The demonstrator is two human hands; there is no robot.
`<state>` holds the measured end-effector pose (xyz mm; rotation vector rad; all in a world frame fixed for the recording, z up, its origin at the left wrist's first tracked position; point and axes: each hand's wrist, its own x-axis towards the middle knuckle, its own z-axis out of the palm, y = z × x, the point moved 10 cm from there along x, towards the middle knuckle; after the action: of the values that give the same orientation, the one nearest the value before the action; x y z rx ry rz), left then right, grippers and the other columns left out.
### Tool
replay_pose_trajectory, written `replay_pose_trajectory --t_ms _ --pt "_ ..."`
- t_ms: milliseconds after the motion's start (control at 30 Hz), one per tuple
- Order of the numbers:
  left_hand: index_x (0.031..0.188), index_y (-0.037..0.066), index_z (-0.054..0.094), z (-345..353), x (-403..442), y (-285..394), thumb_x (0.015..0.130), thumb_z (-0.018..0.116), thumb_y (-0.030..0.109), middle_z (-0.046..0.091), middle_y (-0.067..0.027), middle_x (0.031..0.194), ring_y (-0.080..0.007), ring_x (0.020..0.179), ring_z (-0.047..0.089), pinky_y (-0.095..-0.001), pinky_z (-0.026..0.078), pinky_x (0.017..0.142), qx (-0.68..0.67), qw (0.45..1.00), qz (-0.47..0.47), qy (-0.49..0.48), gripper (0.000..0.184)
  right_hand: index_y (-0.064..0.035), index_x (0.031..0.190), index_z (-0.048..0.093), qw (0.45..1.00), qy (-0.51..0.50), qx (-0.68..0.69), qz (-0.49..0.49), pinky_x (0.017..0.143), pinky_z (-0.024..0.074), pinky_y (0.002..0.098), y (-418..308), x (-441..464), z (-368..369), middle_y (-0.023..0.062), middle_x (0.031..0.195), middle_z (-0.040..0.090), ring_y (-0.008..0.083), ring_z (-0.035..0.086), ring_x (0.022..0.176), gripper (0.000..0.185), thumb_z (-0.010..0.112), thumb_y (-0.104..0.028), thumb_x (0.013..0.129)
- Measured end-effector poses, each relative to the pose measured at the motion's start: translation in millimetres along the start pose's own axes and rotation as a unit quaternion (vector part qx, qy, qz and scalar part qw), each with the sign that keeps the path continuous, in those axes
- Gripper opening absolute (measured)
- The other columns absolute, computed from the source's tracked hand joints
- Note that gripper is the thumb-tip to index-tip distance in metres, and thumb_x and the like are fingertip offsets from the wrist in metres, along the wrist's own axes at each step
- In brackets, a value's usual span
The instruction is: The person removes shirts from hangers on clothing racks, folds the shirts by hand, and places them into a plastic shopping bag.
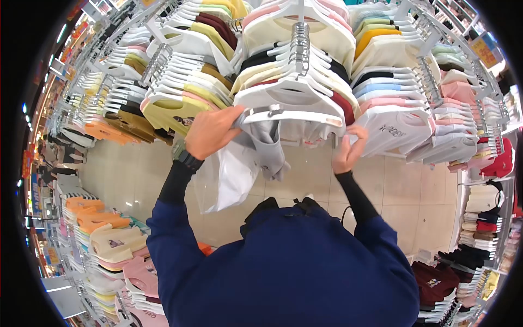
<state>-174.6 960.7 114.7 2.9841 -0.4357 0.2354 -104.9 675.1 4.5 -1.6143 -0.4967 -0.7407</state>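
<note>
A white hanger [305, 116] lies nearly level in front of me, its left end by my left hand [211, 131]. That hand's fingers are closed on a grey garment [267, 144] at the hanger's end. The grey cloth hangs down below the bar, and a clear plastic bag [226, 177] hangs under my left hand. My right hand [348, 150] is near the hanger's right end, thumb and fingers apart, with nothing visible between them. Behind the hanger, a white shirt [289, 97] hangs at the front of the middle rack.
Racks of shirts stand left and right of the middle one, with a yellow shirt [177, 113] and a white printed shirt [392, 131] at their fronts. Tiled floor [406, 185] shows below. More clothes, including orange shirts [101, 218] and maroon shirts [433, 280], hang at the lower sides.
</note>
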Motion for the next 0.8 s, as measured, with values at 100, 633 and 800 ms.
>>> replay_pose_trajectory --t_ms 100,633,800 --pt "0.11 0.007 0.056 -6 -12 4 0.076 0.069 0.014 0.065 -0.0099 0.097 -0.0324 0.083 0.063 -0.0409 0.05 0.066 -0.053 0.997 0.033 0.042 0.038 -0.0002 0.104 0.053 0.964 -0.121 0.004 0.236 0.077 0.0458 0.0327 90 -79 41 0.0135 0.104 0.054 0.0228 0.053 0.093 0.028 0.063 -0.022 0.089" --pt "0.096 0.007 0.062 14 -55 -32 0.079 0.072 0.028 0.063 -0.0073 0.081 -0.0279 0.071 0.062 -0.0371 0.048 0.059 0.008 0.993 -0.063 0.097 0.028 -0.0058 0.1 0.061 0.872 -0.19 0.135 0.43 0.052 0.0479 0.0248 156 -13 79 0.0059 0.099 0.064 0.012 0.06 0.071 0.03 0.053 0.008 0.074" --pt "0.099 0.008 0.062 27 -53 -39 0.079 0.073 0.026 0.064 -0.0072 0.082 -0.0283 0.069 0.062 -0.0382 0.048 0.059 -0.042 0.987 -0.081 0.129 0.029 -0.0046 0.094 0.063 0.904 -0.191 0.057 0.378 0.05 0.0468 0.0267 127 21 57 0.0063 0.101 0.065 0.0128 0.06 0.068 0.023 0.054 0.005 0.075"
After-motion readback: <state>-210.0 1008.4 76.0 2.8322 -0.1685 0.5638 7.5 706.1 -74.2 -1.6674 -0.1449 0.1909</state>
